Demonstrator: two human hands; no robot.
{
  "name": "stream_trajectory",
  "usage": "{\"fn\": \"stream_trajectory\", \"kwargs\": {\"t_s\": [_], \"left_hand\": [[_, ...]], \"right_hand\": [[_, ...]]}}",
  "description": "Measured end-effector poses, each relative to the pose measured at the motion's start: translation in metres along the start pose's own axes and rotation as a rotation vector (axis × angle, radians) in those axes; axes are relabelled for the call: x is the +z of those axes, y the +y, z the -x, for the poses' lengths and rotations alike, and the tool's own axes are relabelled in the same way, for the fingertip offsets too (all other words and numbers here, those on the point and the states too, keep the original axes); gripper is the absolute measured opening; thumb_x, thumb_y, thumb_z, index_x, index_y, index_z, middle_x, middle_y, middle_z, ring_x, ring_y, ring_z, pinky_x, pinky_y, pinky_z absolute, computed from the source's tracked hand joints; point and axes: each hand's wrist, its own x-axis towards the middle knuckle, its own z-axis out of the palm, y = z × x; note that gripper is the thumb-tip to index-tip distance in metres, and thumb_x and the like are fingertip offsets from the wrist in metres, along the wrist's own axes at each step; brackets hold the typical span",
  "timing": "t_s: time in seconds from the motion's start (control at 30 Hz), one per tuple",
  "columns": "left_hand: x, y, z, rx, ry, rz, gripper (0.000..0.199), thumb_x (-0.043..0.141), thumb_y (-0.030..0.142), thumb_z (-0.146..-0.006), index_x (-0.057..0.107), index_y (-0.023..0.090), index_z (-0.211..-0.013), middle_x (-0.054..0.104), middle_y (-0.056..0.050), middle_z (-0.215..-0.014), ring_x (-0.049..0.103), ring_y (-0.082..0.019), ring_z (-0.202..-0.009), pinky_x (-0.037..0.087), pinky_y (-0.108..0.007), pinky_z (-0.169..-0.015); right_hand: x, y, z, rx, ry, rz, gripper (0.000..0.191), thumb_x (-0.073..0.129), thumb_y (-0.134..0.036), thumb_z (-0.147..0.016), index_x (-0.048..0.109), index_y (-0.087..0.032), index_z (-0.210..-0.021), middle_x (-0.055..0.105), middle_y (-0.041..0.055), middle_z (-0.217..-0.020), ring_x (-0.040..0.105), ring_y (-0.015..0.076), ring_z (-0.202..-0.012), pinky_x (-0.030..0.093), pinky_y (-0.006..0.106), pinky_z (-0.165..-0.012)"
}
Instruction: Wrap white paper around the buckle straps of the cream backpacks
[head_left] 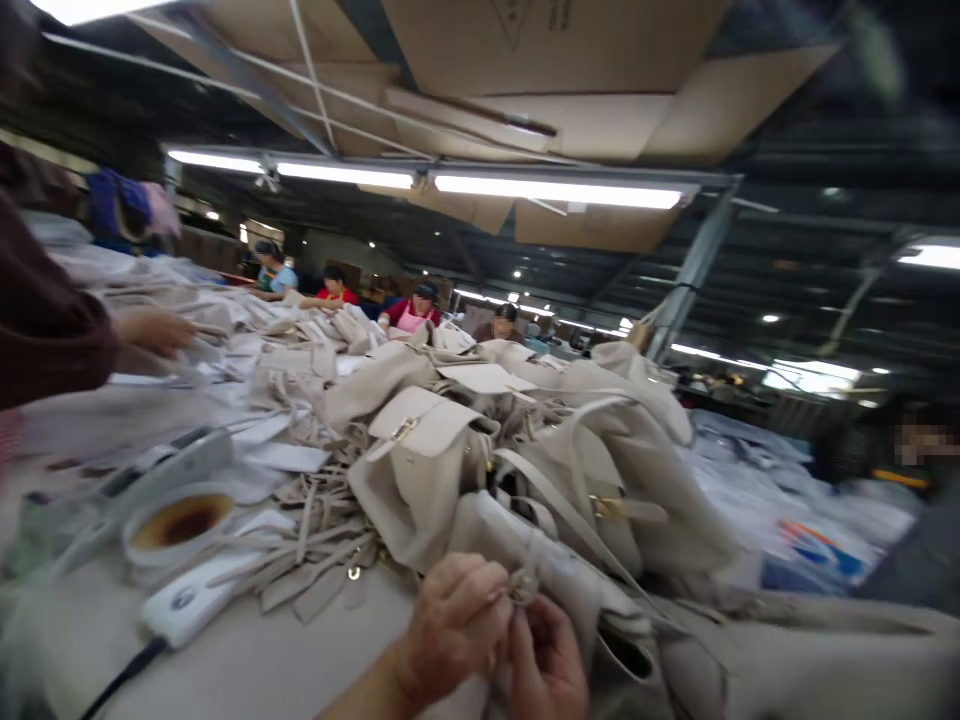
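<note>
My left hand (456, 622) is closed, its fingertips pinched against a small, blurred round metal fitting (521, 586) on a beige bag piece. Just to its right, my right hand (551, 662) pinches the same spot from below with thumb and fingers. Behind both hands lies a heap of beige leather-like bags; one backpack (420, 450) shows a flap with a gold clasp. Beside it another bag (637, 470) has a gold buckle and a long strap. Motion blur hides the detail between my fingertips.
Left on the table (360, 640) are a bowl of brown liquid (180, 522), a white power strip (199, 595) with a black cord, and many loose beige straps (322, 540). A co-worker's sleeve (52, 310) and hand reach in from the left. Other people sit further back.
</note>
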Motion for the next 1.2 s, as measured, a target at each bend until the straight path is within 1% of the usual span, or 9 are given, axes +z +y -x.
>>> {"fn": "stream_trajectory", "kwargs": {"t_s": [0.13,0.33,0.4,0.53,0.63,0.87,0.97,1.1,1.2], "left_hand": [[0.0,0.002,-0.017,0.13,0.038,0.003,0.024,0.043,0.013,-0.1,0.067,0.014,-0.095,0.075,-0.006,-0.1,0.06,-0.017,-0.098,0.047,-0.029,-0.091],[0.001,0.004,-0.025,0.191,-0.057,0.035,0.025,0.042,0.013,-0.099,0.064,0.017,-0.09,0.076,-0.006,-0.098,0.06,-0.017,-0.089,0.046,-0.03,-0.078],[0.003,0.002,-0.028,0.06,-0.084,0.112,0.022,0.043,0.011,-0.097,0.061,0.018,-0.086,0.073,-0.006,-0.09,0.058,-0.017,-0.081,0.046,-0.029,-0.075],[0.005,-0.003,-0.035,-0.336,-0.133,0.423,0.02,0.05,0.008,-0.09,0.052,0.02,-0.074,0.064,-0.004,-0.079,0.056,-0.016,-0.076,0.046,-0.025,-0.07],[0.005,-0.005,-0.039,-0.507,-0.149,0.531,0.02,0.054,0.007,-0.084,0.05,0.02,-0.07,0.059,-0.002,-0.076,0.056,-0.016,-0.077,0.045,-0.025,-0.069],[0.005,-0.008,-0.036,-0.844,-0.065,0.546,0.017,0.059,0.018,-0.081,0.053,0.02,-0.065,0.052,0.003,-0.065,0.048,-0.012,-0.062,0.039,-0.022,-0.059],[0.005,-0.011,-0.032,-1.044,-0.148,0.767,0.008,0.063,0.025,-0.08,0.058,0.019,-0.077,0.059,0.002,-0.067,0.052,-0.012,-0.062,0.04,-0.021,-0.058],[-0.001,-0.014,-0.031,-1.219,-0.315,1.069,0.027,0.062,0.04,-0.081,0.064,0.015,-0.072,0.061,-0.001,-0.06,0.049,-0.01,-0.052,0.036,-0.019,-0.049],[-0.005,-0.014,-0.036,-1.356,-0.277,1.133,0.038,0.066,0.049,-0.076,0.06,0.014,-0.061,0.053,0.002,-0.05,0.038,-0.006,-0.041,0.027,-0.018,-0.04]], "right_hand": [[0.0,-0.005,-0.006,0.028,-0.022,-0.089,0.042,0.075,-0.058,-0.071,0.063,-0.019,-0.082,0.065,-0.0009,-0.068,0.061,0.0156,-0.062,0.054,0.026,-0.058],[0.005,-0.007,-0.006,-0.01,-0.046,-0.103,0.036,0.075,-0.052,-0.073,0.062,-0.019,-0.078,0.062,-0.0016,-0.068,0.058,0.0141,-0.063,0.052,0.024,-0.059],[0.005,-0.004,-0.006,0.005,-0.061,-0.069,0.036,0.072,-0.054,-0.075,0.062,-0.019,-0.076,0.061,-0.0011,-0.069,0.057,0.0139,-0.062,0.051,0.024,-0.058],[0.004,-0.006,-0.01,0.032,-0.098,-0.059,0.04,0.071,-0.059,-0.074,0.061,-0.02,-0.075,0.059,-0.0005,-0.068,0.056,0.0146,-0.063,0.049,0.025,-0.058],[0.002,-0.01,-0.01,0.056,-0.19,-0.102,0.038,0.071,-0.056,-0.075,0.059,-0.02,-0.073,0.056,-0.0022,-0.065,0.053,0.0132,-0.061,0.047,0.024,-0.058],[0.01,0.01,0.003,0.174,-0.635,-0.048,0.024,0.072,-0.033,-0.076,0.052,-0.02,-0.071,0.048,-0.0061,-0.061,0.039,0.0089,-0.055,0.031,0.022,-0.052],[0.014,0.016,0.006,0.22,-0.636,-0.097,0.027,0.073,-0.034,-0.076,0.05,-0.02,-0.071,0.046,-0.0067,-0.062,0.038,0.0087,-0.056,0.031,0.022,-0.053],[0.021,0.014,0.011,0.243,-0.587,-0.145,0.027,0.073,-0.039,-0.074,0.054,-0.02,-0.078,0.046,-0.0071,-0.062,0.038,0.0086,-0.055,0.031,0.022,-0.052],[0.028,0.005,0.016,0.249,-0.613,-0.177,0.027,0.073,-0.038,-0.073,0.059,-0.02,-0.088,0.055,-0.0046,-0.069,0.047,0.0105,-0.061,0.038,0.023,-0.059]]}}
